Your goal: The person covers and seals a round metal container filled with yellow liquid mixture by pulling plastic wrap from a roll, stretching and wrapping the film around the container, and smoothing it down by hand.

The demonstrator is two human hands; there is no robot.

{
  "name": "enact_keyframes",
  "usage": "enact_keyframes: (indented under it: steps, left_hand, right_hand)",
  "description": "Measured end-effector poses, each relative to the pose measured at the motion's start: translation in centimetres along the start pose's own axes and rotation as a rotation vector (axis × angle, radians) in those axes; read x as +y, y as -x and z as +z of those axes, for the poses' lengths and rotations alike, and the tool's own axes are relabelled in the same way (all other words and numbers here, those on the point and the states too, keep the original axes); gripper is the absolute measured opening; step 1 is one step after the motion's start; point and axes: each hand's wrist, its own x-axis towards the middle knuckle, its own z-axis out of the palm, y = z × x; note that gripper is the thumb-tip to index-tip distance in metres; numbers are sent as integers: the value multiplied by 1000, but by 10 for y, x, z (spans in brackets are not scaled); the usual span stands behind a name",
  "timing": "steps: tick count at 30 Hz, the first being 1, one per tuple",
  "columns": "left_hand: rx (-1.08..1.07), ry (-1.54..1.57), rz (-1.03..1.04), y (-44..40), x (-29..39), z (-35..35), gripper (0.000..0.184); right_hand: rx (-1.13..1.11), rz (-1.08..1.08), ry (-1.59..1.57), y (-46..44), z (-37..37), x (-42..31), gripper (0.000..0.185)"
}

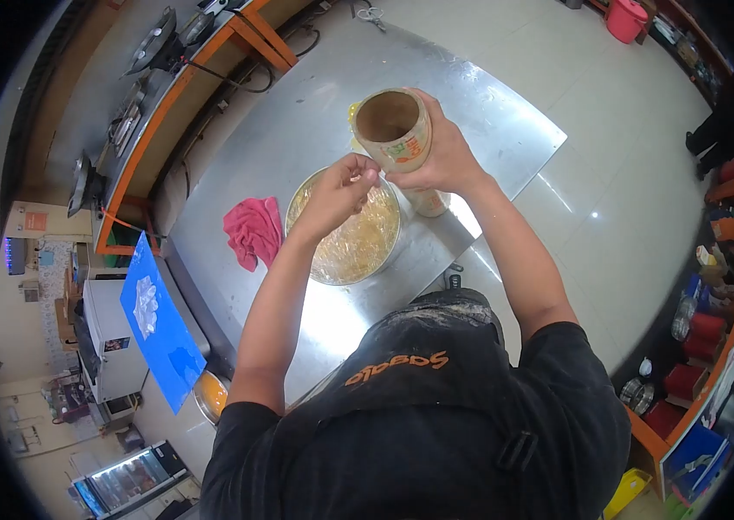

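My right hand (447,154) is wrapped round a cling film roll (405,152), whose wide hollow cardboard core faces up and which has orange and green print. Close to its lower left side, my left hand (338,196) has thumb and fingers pinched together; whatever is between them is too small or clear to make out. Below both hands stands a large round metal bowl (316,279) with clear, wrinkled cling film (351,238) stretched over a yellowish content. Part of the bowl's rim is hidden by my left hand and forearm.
The bowl stands on a steel table (315,113). A pink cloth (253,232) lies left of the bowl; something yellow (354,113) shows behind the roll. A blue board (159,325) is at the left, scissors (370,15) at the far edge, shelves (714,347) at the right.
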Motion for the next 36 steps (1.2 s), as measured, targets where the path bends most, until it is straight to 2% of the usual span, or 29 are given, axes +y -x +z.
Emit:
enact_keyframes:
  steps: [2,5,9,12,15,17,19,21,25,28,29,32,35,36]
  left_hand:
    - [21,-275,79,4,10,5,19]
    - [-89,-156,68,-8,0,-9,24]
    - [-175,-312,-137,-5,28,-31,25]
    - [-280,-145,-112,-11,21,-39,26]
    - [-222,223,122,-12,-9,-11,29]
    - [-123,-218,252,-17,-34,10,32]
    - [-44,-383,246,-24,-54,16,31]
    - [36,-265,115,-34,-64,15,26]
    - [197,-213,328,-34,-70,-6,20]
    - [240,240,160,-33,-42,-2,21]
    - [185,450,215,-37,-35,-3,25]
    - [19,949,149,-39,-13,-4,19]
    - [-16,1039,92,-35,-1,-11,9]
    - [-103,1137,159,-37,1,-19,8]
  right_hand:
    - [-19,-60,39,-9,-1,4,108]
    - [-86,-123,55,-19,2,-3,109]
    - [-183,-146,48,-35,-8,-13,110]
    - [-91,-201,59,-41,-11,-1,104]
    - [-45,-234,36,-47,-15,3,104]
    - [-102,-236,7,-56,-18,4,104]
    - [-143,-208,18,-59,-20,7,104]
    - [-185,-162,69,-64,-23,13,105]
    - [-156,-186,176,-65,-20,24,105]
    - [-135,-138,162,-67,-21,29,103]
    - [-136,-130,153,-69,-21,29,102]
    - [-127,-78,160,-72,-24,28,103]
    - [-83,-50,167,-71,-30,41,104]
    - [-72,-46,164,-70,-32,45,103]
